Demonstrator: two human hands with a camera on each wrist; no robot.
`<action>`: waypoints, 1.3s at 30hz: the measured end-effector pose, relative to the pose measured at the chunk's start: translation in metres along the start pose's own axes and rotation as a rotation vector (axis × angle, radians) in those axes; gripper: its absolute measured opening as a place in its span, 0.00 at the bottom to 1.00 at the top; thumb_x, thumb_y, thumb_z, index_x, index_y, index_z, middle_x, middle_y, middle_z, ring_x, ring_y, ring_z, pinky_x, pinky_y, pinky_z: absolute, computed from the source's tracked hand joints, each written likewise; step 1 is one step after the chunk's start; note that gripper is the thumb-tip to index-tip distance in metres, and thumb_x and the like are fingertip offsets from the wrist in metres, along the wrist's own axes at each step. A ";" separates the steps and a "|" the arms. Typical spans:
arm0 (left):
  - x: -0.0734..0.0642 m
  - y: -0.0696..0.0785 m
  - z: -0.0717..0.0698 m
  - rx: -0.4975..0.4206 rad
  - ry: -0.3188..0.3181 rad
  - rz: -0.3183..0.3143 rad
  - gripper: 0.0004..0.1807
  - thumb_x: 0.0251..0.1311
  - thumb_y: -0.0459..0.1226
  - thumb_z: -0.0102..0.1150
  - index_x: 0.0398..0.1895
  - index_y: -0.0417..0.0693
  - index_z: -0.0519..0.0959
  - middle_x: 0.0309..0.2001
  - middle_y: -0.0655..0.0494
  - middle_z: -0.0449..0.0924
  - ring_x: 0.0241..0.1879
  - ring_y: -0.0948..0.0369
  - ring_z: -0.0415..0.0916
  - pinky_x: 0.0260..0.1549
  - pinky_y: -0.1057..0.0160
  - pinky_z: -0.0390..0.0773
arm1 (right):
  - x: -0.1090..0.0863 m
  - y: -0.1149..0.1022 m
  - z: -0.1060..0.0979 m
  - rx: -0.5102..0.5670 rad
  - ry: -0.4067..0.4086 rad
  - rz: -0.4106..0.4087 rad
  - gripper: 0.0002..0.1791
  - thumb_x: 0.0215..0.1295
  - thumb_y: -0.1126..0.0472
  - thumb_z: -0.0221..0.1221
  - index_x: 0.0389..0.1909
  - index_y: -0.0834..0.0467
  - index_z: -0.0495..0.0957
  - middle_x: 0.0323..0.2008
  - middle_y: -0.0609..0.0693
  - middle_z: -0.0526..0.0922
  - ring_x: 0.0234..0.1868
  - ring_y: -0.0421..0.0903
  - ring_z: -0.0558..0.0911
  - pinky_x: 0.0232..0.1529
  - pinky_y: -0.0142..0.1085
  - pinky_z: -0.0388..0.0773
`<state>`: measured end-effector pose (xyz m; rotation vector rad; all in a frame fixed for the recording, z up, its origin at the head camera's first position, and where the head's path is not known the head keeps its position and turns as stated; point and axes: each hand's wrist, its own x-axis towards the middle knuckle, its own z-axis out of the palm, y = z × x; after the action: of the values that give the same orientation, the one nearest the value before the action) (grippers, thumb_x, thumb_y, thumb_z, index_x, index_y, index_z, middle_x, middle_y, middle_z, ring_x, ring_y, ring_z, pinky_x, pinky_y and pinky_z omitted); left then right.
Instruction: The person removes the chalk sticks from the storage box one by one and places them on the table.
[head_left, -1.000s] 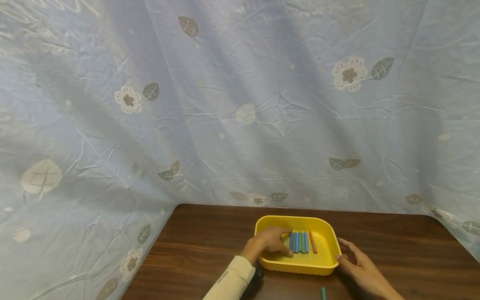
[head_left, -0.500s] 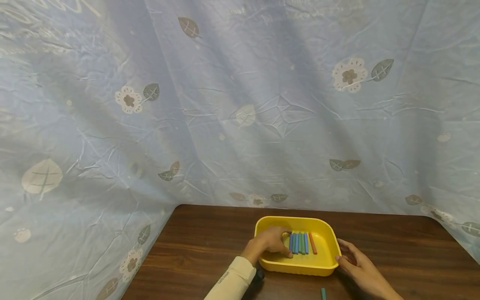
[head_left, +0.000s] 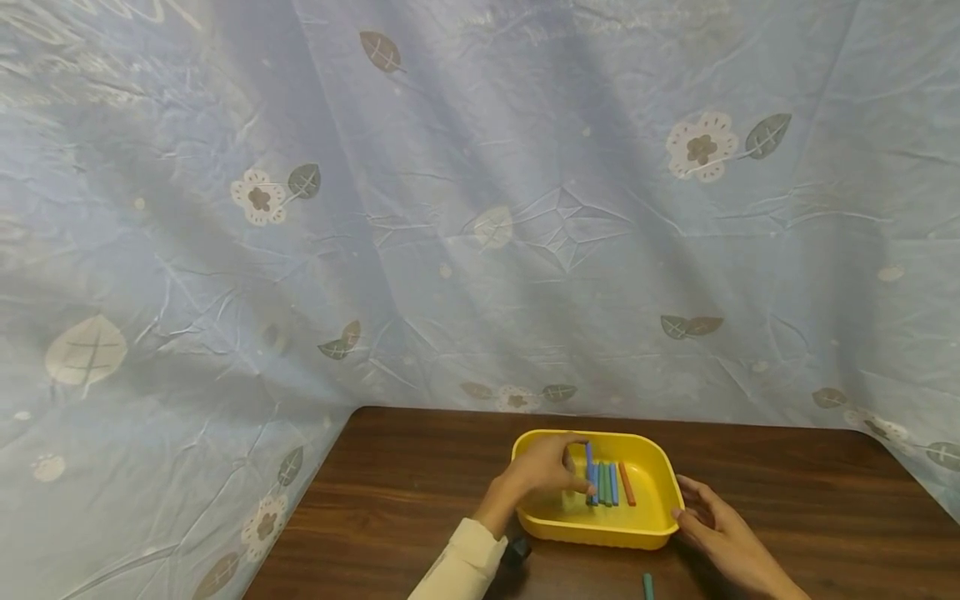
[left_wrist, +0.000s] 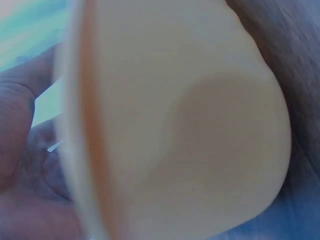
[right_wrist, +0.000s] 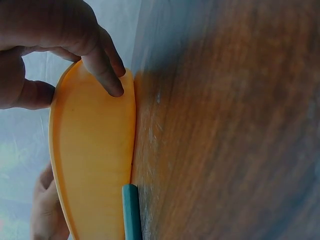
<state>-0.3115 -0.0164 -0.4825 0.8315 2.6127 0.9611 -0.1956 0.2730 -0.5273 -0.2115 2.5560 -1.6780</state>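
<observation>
My left hand (head_left: pixel 542 467) reaches over the left side of a yellow plastic tray (head_left: pixel 592 535). Between its thumb and fingers it pinches a blue stick (head_left: pixel 588 454), crayon- or chalk-like, end to end and tilted above the others. Beside it in the tray lies a row of blue and green sticks (head_left: pixel 606 485), with a red stick (head_left: pixel 627 485) slightly apart at the right. My right hand (head_left: pixel 716 537) grips the tray's right end, thumb at the rim and fingers on the outer wall (right_wrist: pixel 95 135). In the left wrist view, the tray wall (left_wrist: pixel 200 125) hides most of the left hand.
A green stick (head_left: pixel 648 587) lies on the dark wooden table (head_left: pixel 405 500) in front of the tray, also visible in the right wrist view. A small black object (head_left: pixel 516 550) shows under the left wrist. A pale blue patterned sheet (head_left: pixel 480 292) hangs behind the table.
The leftmost blue stick has come up out of the row in my left hand, which has shifted slightly up and right. The right hand stays on the tray.
</observation>
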 end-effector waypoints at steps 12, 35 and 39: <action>-0.042 0.018 0.007 -0.252 0.035 0.083 0.40 0.60 0.49 0.80 0.76 0.60 0.76 0.29 0.68 0.82 0.22 0.69 0.74 0.26 0.70 0.75 | 0.000 0.000 0.000 -0.013 -0.002 0.020 0.37 0.85 0.59 0.55 0.81 0.74 0.51 0.74 0.80 0.65 0.61 0.47 0.85 0.55 0.39 0.88; -0.097 0.018 0.080 -0.588 -0.180 0.148 0.33 0.70 0.30 0.67 0.77 0.58 0.74 0.31 0.64 0.82 0.24 0.74 0.74 0.29 0.72 0.79 | 0.000 -0.002 0.000 0.034 -0.015 0.025 0.37 0.85 0.60 0.54 0.81 0.75 0.49 0.74 0.81 0.64 0.70 0.71 0.77 0.58 0.40 0.87; -0.076 -0.024 0.121 -0.488 -0.170 0.185 0.38 0.69 0.25 0.62 0.77 0.67 0.73 0.30 0.68 0.83 0.25 0.77 0.74 0.28 0.74 0.78 | -0.001 -0.002 -0.001 0.022 -0.016 0.021 0.37 0.85 0.60 0.54 0.81 0.75 0.49 0.74 0.82 0.63 0.69 0.70 0.78 0.57 0.40 0.87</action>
<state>-0.2120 -0.0125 -0.5882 0.9766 2.0519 1.4275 -0.1947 0.2731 -0.5256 -0.1955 2.5186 -1.6894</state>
